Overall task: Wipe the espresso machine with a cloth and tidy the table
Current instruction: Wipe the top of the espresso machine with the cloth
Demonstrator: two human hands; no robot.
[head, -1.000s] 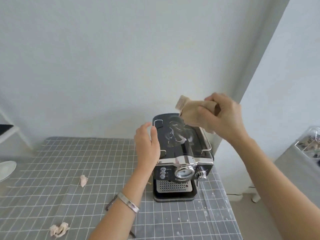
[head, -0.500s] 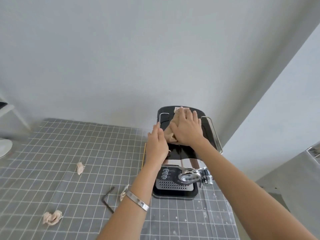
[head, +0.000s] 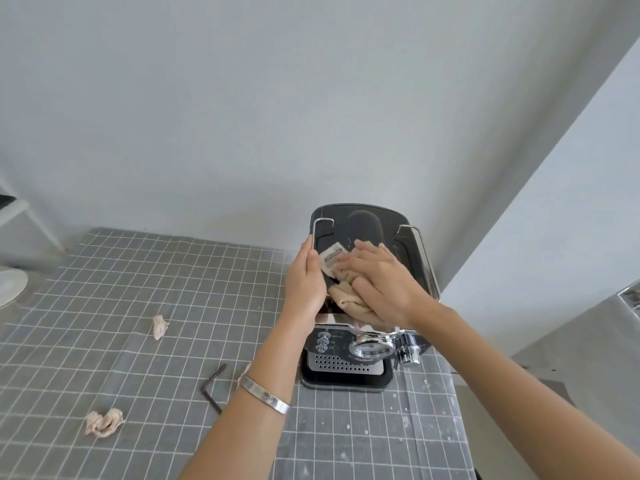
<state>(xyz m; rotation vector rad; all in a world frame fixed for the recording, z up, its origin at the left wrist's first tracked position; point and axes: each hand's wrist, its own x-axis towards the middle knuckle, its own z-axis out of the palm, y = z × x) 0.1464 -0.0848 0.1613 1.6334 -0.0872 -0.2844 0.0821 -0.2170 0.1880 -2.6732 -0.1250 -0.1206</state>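
A black and chrome espresso machine (head: 360,223) stands at the right end of the table, close to the wall. My right hand (head: 381,285) lies flat on a beige cloth (head: 341,297) and presses it onto the machine's black top. A white label on the cloth (head: 331,257) sticks out past my fingers. My left hand (head: 304,282) rests against the machine's left side at the chrome rail, fingers together, holding nothing.
The table wears a grey checked cloth (head: 138,306). On it lie two crumpled paper scraps (head: 160,326) (head: 103,422), a dark hex key (head: 213,386) and white specks at the front right. A white plate edge (head: 10,285) shows at far left.
My right hand came down from the air with the cloth onto the machine's top, then slid it toward the front. The view tilted down over the machine.
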